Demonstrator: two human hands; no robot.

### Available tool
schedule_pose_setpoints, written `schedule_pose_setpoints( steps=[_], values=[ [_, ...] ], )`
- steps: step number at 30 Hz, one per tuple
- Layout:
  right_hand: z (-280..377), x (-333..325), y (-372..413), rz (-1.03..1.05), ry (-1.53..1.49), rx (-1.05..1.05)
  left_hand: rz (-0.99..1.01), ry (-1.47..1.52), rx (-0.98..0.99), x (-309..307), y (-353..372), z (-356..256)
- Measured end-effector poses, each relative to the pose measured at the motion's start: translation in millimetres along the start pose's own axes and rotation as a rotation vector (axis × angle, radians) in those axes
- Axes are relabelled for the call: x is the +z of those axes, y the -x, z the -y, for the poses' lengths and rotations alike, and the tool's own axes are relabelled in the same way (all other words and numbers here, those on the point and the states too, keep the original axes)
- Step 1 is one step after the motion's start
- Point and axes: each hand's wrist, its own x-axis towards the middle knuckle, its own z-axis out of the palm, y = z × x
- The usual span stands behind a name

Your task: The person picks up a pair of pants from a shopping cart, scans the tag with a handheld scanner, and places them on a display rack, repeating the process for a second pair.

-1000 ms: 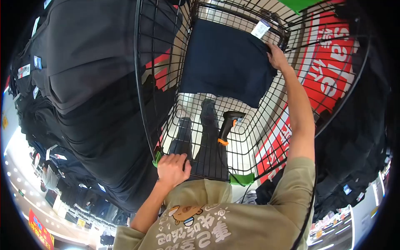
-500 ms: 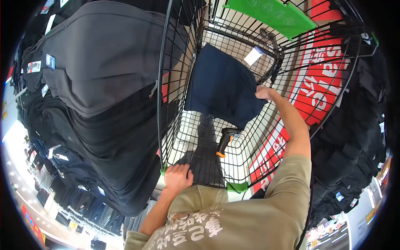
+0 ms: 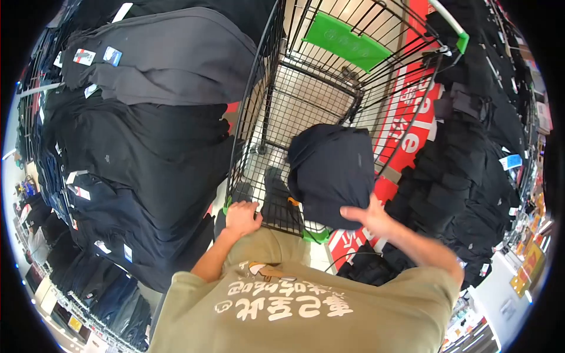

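A dark navy folded garment (image 3: 332, 170) is bunched over the near right part of the black wire shopping cart (image 3: 306, 88), overlapping its right rim. My right hand (image 3: 374, 216) is at the garment's lower right corner, thumb stretched across its edge; some fingers are hidden or blurred, and the hand looks closed on it. My left hand (image 3: 242, 217) is wrapped around the cart's near left rim beside the green corner. A small orange part (image 3: 293, 202) of the black-and-orange handheld scanner peeks out from under the garment; the rest is hidden.
Piles of dark clothing with tags (image 3: 147, 153) stand close on the left. More stacked dark clothes (image 3: 453, 182) are on the right. A red sale banner (image 3: 412, 117) runs along the cart's right side, and a green panel (image 3: 347, 41) hangs at its far end.
The navy garment has gone from lying spread mid-cart to bunched nearer me, over the scanner. My right hand has moved back toward my body with it. My left hand stays on the rim.
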Motion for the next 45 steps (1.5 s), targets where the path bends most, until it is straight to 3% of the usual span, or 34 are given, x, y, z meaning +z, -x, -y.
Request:
schedule_pose_setpoints(
  steps=[1,2,4,5,6,7,8,10,12,13,15,16,18,19,20,22,23,24,25,27,28,30,31,32,35,39,40,42,43,44,45],
  values=[
    [-39.0,6.0,27.0,-0.099,-0.136,-0.029,0.162,0.139,-0.093,-10.5,0.2,-2.3],
    [-54.7,18.0,53.6,-0.066,-0.308,-0.063,0.146,0.138,-0.088,-20.3,-1.2,-1.3],
    [-74.8,66.7,100.6,-0.176,-0.604,-0.076,-0.064,0.368,0.104,-34.2,0.8,-3.2],
    [-86.9,84.8,109.3,-0.163,-0.713,-0.003,-0.07,0.371,0.105,-43.1,-3.9,-5.4],
    [-97.6,104.2,114.8,-0.149,-0.826,0.082,-0.076,0.385,0.253,-54.8,-5.5,-8.2],
    [-90.0,128.8,104.5,-0.066,-0.992,0.095,-0.082,0.402,0.395,-66.9,-6.9,-13.8],
    [-111.8,146.5,79.7,-0.131,-0.928,-0.078,-0.122,0.498,0.51,-80.4,-12.9,-20.8],
    [-113.1,154.4,23.4,0.033,-0.978,-0.022,-0.139,0.516,0.637,-67.0,-31.2,-13.2],
    [-77.1,154.6,-4.5,0.059,-1.019,-0.057,-0.019,0.803,0.645,-92.5,-46.7,-22.3],
    [-68.9,141.3,-20.6,0.293,-1.031,-0.154,-0.025,0.997,0.636,-102.7,-53.4,-29.1],
    [-38.3,125.8,-24.3,0.283,-1.195,0.013,0.17,1.131,0.447,-135.1,-57.5,-40.1],
    [-36.0,117.2,-29.8,0.323,-1.175,0.038,0.254,1.142,0.379,-140.8,-62.6,-36.4],
    [-30.5,108.6,-22.1,0.299,-0.989,0.001,0.206,1.168,0.025,-138.6,-70.8,-36.8],
    [-41.8,94.2,-26.3,0.397,-0.827,-0.061,0.069,1.346,0.162,-132.8,-80.5,-44.5],
    [-50.5,81.1,-30.3,0.351,-0.628,-0.124,0.176,1.573,0.068,-132.6,-85.2,-46.9],
    [-70.7,70.4,-40.6,-0.054,-0.324,-0.386,0.293,1.696,-0.205,-144.3,-85.8,-49.4],
    [-77.1,62.4,-51.8,-0.239,-0.15,-0.642,0.33,1.695,-0.273,-148.1,-84.2,-50.1],
    [-76.4,63.1,-53.1,-0.231,-0.147,-0.642,0.322,1.697,-0.275,-146.9,-82.1,-50.1],
    [-75.1,63.2,-56.4,-0.365,0.043,-0.829,0.39,1.822,-0.283,-144.4,-83.2,-49.2],
    [-64.7,56.3,-66.1,-0.424,0.403,-1.024,0.557,1.969,-0.244,-137.9,-81.0,-41.2],
    [-55.4,60.7,-68.9,-0.424,0.398,-1.025,0.557,1.964,-0.248,-134.2,-81.5,-38.3],
    [-46.3,72.7,-71.7,-0.013,-0.314,-0.792,0.553,1.942,-0.272,-129.3,-78.8,-40.1],
    [-53.5,73.8,-80.8,0.054,-0.479,-0.713,0.533,1.907,-0.285,-131.3,-77.5,-41.4],
    [-56.2,77.0,-85.2,0.055,-0.485,-0.71,0.532,1.904,-0.291,-133.5,-75.2,-42.7],
    [-51.1,94.9,-100.3,-0.251,-0.537,-0.471,0.261,1.773,-0.349,-140.6,-70.4,-49.2],
    [-46.0,102.3,-119.1,-0.242,-0.513,-0.393,0.107,1.163,-0.169,-116.6,-68.4,-40.7],
    [-43.5,103.9,-122.0,-0.23,-0.488,-0.412,0.117,1.161,-0.183,-115.8,-67.0,-37.9],
    [-35.1,105.3,-122.7,-0.322,-0.292,-0.518,0.308,1.751,-0.466,-123.6,-75.1,-29.4],
    [-34.9,100.6,-131.0,-0.329,-0.225,-0.551,0.351,1.872,-0.487,-125.9,-77.7,-24.2],
    [-34.0,95.2,-139.8,-0.337,-0.158,-0.583,0.36,1.871,-0.498,-120.6,-83.5,-23.4],
    [-30.2,93.2,-142.2,-0.393,-0.081,-0.624,0.237,1.65,-0.402,-114.4,-89.8,-25.9]
  ],
)
